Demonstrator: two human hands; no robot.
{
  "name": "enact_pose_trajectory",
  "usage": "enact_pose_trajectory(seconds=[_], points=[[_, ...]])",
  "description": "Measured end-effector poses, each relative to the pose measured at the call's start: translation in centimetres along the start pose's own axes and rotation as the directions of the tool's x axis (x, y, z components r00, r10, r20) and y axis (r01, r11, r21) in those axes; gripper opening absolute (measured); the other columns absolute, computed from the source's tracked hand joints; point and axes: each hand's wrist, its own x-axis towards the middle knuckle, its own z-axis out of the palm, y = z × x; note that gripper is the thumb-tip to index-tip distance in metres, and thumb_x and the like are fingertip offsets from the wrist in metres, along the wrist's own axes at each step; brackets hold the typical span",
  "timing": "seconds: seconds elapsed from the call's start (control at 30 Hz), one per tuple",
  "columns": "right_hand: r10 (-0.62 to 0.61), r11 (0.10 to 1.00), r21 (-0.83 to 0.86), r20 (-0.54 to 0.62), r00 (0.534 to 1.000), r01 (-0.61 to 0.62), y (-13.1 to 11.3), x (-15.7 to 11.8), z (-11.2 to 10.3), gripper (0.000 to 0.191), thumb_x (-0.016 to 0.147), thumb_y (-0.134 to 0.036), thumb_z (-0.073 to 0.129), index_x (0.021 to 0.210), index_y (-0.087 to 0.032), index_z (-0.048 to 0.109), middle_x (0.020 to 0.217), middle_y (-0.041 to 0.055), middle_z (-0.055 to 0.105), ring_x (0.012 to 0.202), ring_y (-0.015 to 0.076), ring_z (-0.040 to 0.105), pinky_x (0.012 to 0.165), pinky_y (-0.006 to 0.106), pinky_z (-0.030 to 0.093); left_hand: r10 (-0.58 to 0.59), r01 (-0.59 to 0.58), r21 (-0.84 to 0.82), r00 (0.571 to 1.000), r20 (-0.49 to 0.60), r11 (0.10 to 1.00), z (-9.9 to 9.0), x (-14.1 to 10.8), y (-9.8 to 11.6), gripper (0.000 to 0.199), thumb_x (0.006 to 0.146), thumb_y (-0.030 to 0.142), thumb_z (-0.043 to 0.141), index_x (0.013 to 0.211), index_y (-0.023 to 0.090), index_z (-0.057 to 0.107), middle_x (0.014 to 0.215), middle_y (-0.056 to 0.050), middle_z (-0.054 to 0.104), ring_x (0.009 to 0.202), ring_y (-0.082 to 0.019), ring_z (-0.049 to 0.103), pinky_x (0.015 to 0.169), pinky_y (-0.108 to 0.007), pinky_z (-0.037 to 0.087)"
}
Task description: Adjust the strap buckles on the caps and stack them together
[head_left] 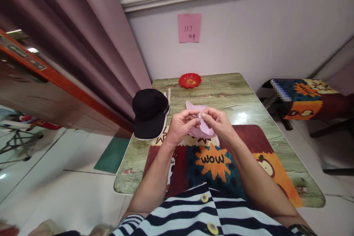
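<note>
Both hands meet above the middle of the table, fingertips nearly touching. My left hand (pixel 181 126) is closed in a pinch on the left side of a small pale clasp (pixel 199 115). From the other side, my right hand (pixel 218 122) pinches the same clasp between thumb and forefinger. Behind and below the fingers is a pink curved item (pixel 203 129), partly hidden by the hands; small dark dots show near its top. To the left, a black cap (pixel 151 110) with a white edge lies near the table's left side.
A red scalloped dish (pixel 190 80) stands at the back of the green marbled table (pixel 224 92). A colourful mat (pixel 212 162) lies under my forearms. A pink note (pixel 189 28) is on the wall. A covered stool (pixel 306 96) stands right, a wooden door (pixel 69 92) left.
</note>
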Motion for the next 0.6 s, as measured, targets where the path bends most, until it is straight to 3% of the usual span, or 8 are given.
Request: enact_pose_trajectory(seconds=[0.17, 0.4, 0.6], points=[[0.053, 0.997, 0.061, 0.0, 0.999, -0.053, -0.25, -0.09, 0.42, 0.04, 0.087, -0.059, 0.067, 0.076, -0.021, 0.06, 0.058, -0.0043, 0.049, 0.054, 0.0116, 0.04, 0.053, 0.027, 0.031, 0.026, -0.025, 0.046, 1.0, -0.011, 0.999, -0.2, 0.04, -0.21, 0.034, 0.08, 0.03, 0.08, 0.108, 0.013, 0.073, 0.076, -0.005, 0.076, 0.068, -0.017, 0.073, 0.069, -0.027, 0.06], [0.032, 0.999, -0.019, -0.067, 0.997, -0.034, 0.36, 0.16, 0.33, 0.023, 0.088, -0.041, 0.061, 0.077, -0.023, 0.056, 0.062, -0.0043, 0.051, 0.058, 0.0132, 0.046, 0.058, 0.028, 0.035, 0.043, -0.043, 0.086, 0.999, -0.003, 0.995, -0.4, 0.09, -0.66, 0.033, 0.081, 0.03, 0.078, 0.109, 0.014, 0.074, 0.079, -0.006, 0.076, 0.068, -0.018, 0.074, 0.068, -0.028, 0.061], [0.024, 0.999, -0.02, -0.057, 0.998, -0.026, 0.38, 0.22, 0.23, 0.027, 0.087, -0.045, 0.062, 0.074, -0.022, 0.057, 0.06, -0.004, 0.051, 0.056, 0.0132, 0.046, 0.057, 0.028, 0.034, 0.085, -0.086, 0.163, 0.996, 0.009, 0.983, -0.59, 0.14, -0.7, 0.03, 0.083, 0.028, 0.075, 0.109, 0.014, 0.074, 0.081, -0.007, 0.075, 0.07, -0.018, 0.075, 0.068, -0.028, 0.061]])
